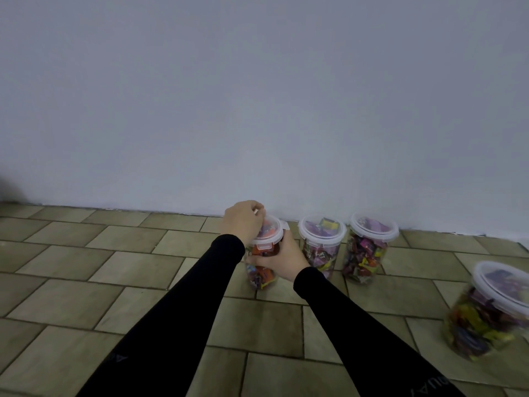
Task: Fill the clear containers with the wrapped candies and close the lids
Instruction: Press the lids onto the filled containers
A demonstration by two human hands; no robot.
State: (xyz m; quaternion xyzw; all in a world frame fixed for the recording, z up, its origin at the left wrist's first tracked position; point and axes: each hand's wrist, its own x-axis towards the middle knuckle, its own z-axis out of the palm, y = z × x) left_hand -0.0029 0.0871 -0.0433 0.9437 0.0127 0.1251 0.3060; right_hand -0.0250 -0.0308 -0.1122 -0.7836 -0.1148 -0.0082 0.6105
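Note:
A clear container (pixel 262 275) full of wrapped candies stands on the tiled floor by the wall, with a white-rimmed lid (pixel 272 234) on top. My left hand (pixel 243 222) curls over the lid's far left edge, fingers bent down on it. My right hand (pixel 282 257) wraps round the container's body from the right, just under the lid. To the right stand two more candy-filled containers with lids on, one (pixel 322 245) next to my right hand and another (pixel 367 247) beyond it. A further lidded container (pixel 486 313) sits at the right edge, blurred.
A plain pale wall (pixel 257 96) rises directly behind the row of containers. The floor (pixel 86 282) is beige rectangular tiles with dark grout, stretching left and toward me. A dark shape (pixel 8 187) shows at the far left edge.

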